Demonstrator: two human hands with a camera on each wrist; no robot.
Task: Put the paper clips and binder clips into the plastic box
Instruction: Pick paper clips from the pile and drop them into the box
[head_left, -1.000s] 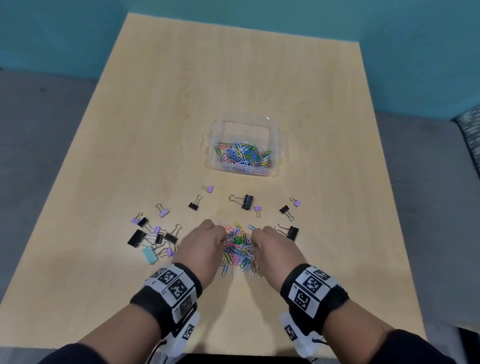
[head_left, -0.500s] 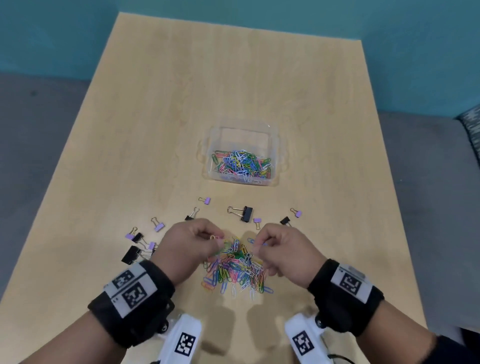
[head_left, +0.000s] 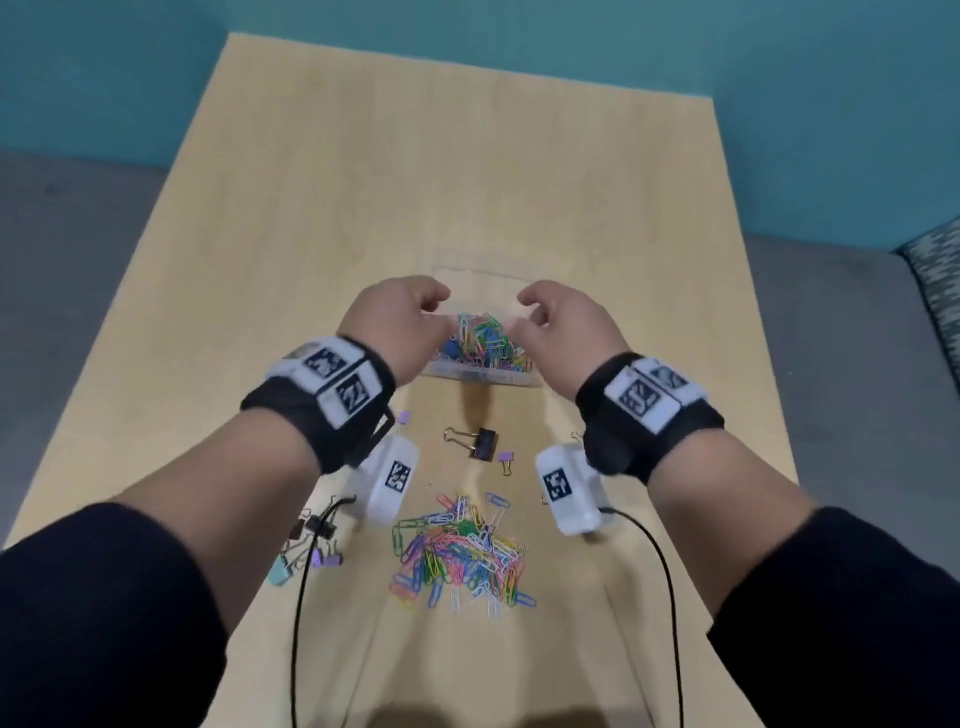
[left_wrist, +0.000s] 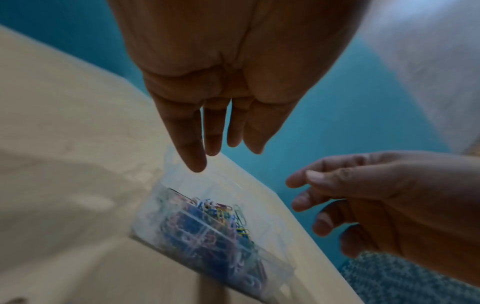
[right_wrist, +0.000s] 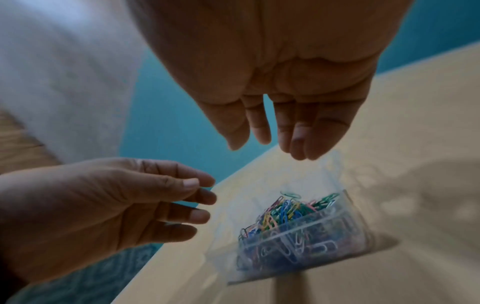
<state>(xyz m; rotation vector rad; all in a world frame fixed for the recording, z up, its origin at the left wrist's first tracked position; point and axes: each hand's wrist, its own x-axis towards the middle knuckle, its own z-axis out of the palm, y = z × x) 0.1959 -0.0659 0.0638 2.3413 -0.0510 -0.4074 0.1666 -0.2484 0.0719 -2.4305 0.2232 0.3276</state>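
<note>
A clear plastic box (head_left: 483, 378) sits mid-table with a heap of coloured paper clips (head_left: 483, 343) inside. My left hand (head_left: 410, 312) and right hand (head_left: 545, 317) hover side by side just above it, palms down. In the left wrist view the left hand (left_wrist: 210, 142) hangs with straight fingers over the box (left_wrist: 202, 185), holding nothing. The right wrist view shows the right hand (right_wrist: 275, 139) equally relaxed and bare above the box (right_wrist: 324, 174). A loose pile of paper clips (head_left: 457, 551) lies on the table near me.
A black binder clip (head_left: 485, 441) and a small purple one (head_left: 506, 457) lie between the box and the pile. More binder clips (head_left: 311, 540) cluster at the left, partly under my left forearm. Wrist camera cables trail toward the table's near edge (head_left: 467, 717).
Both hands rose from the loose pile and moved forward over the box. Their fingers, curled on clips before, are now spread and hold nothing.
</note>
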